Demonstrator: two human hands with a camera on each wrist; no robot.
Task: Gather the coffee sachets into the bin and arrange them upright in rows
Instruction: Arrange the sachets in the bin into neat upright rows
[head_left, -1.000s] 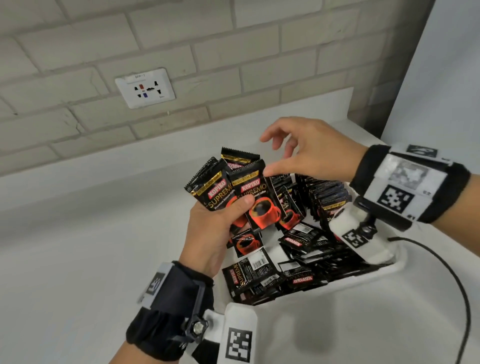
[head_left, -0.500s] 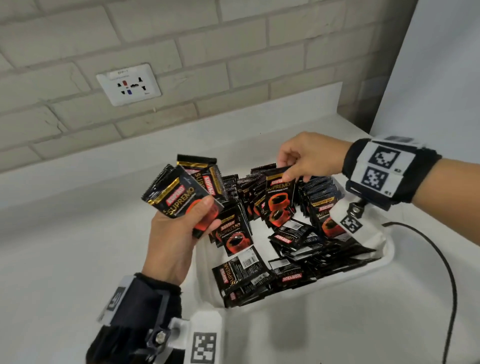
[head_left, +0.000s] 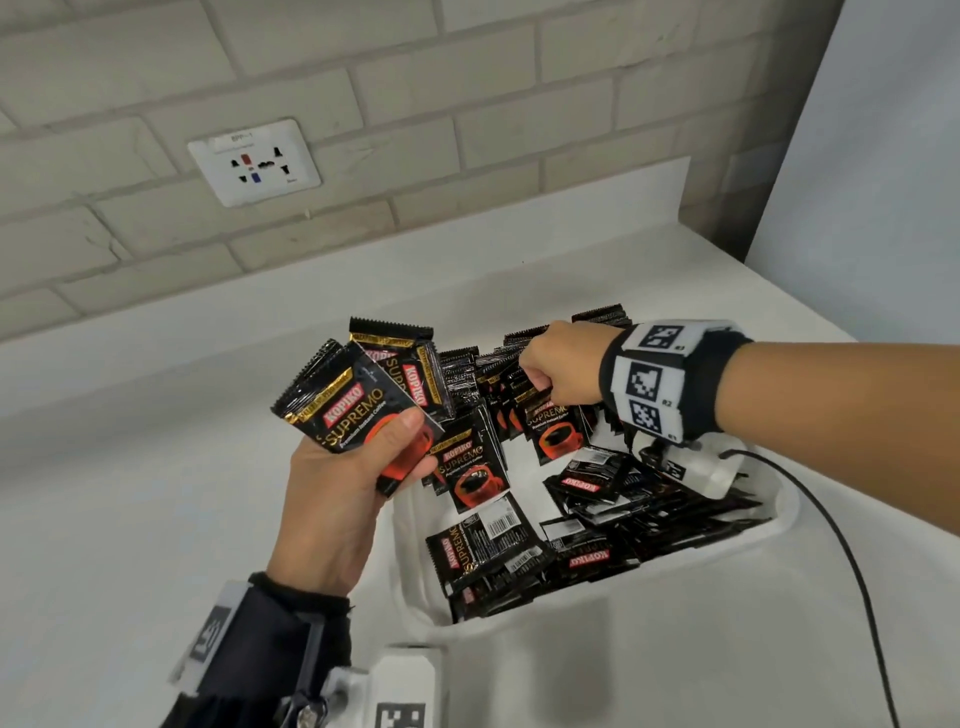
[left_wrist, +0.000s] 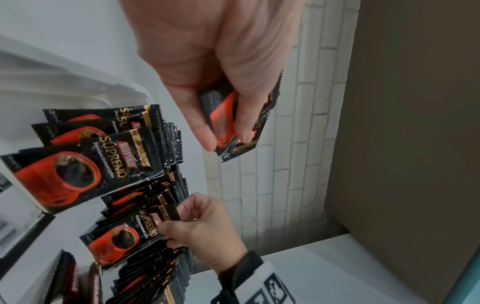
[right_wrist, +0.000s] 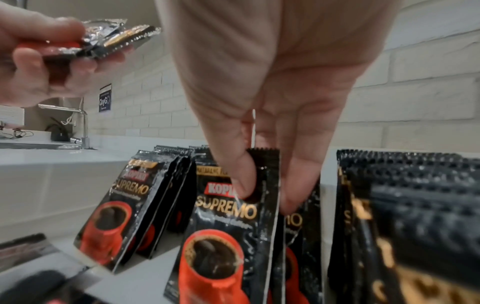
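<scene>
A white bin (head_left: 717, 551) on the counter holds many black and red coffee sachets. Upright rows (head_left: 467, 364) stand along its far side, and loose ones (head_left: 587, 519) lie flat at the near side. My left hand (head_left: 358, 467) grips a fan of sachets (head_left: 374, 384) above the bin's left edge, thumb across the front one. My right hand (head_left: 558, 371) pinches the top of one upright sachet (right_wrist: 233, 236) between thumb and fingers, down in the standing rows. In the left wrist view the held sachets (left_wrist: 233, 123) and the right hand (left_wrist: 202, 228) both show.
A brick wall with a white socket plate (head_left: 254, 162) runs behind the white counter (head_left: 156, 467). A black cable (head_left: 852, 571) trails off the bin's right side. A grey panel (head_left: 883, 156) stands at the right. A tap (right_wrist: 83, 125) and sink lie far off along the counter.
My right hand took a sachet from the left hand's stack and lowered it into the standing rows. My left hand with the remaining sachets drew back to the left.
</scene>
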